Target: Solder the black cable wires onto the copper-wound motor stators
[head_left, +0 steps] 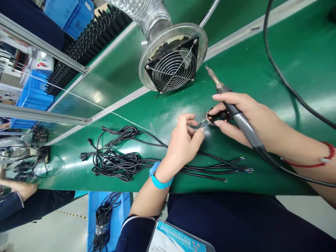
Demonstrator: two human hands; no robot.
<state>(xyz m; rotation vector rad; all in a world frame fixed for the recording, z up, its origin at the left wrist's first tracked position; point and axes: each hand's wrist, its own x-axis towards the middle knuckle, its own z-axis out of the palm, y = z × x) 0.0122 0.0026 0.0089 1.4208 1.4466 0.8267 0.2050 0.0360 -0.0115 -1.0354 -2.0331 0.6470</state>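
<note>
My left hand (185, 140) is closed in a pinch on thin wires (201, 125) that run to a small round part (214, 117) with a metal rim and copper-coloured bits. My right hand (244, 117) grips that round part between thumb and fingertips. The same hand also holds a soldering iron (245, 127), its metal tip pointing up and away from the wires. Beneath my left hand and forearm lie several black power cables (123, 161), coiled at the left. Their stripped ends (244, 170) fan out to the right, showing coloured wires.
A fume extractor fan (174, 70) on a silver duct stands behind my hands. The iron's black cord (278, 70) arcs at the right. Below the green bench (65, 171) a blue crate (123, 210) holds bundled cables. A co-worker's arm (21, 189) shows at the left.
</note>
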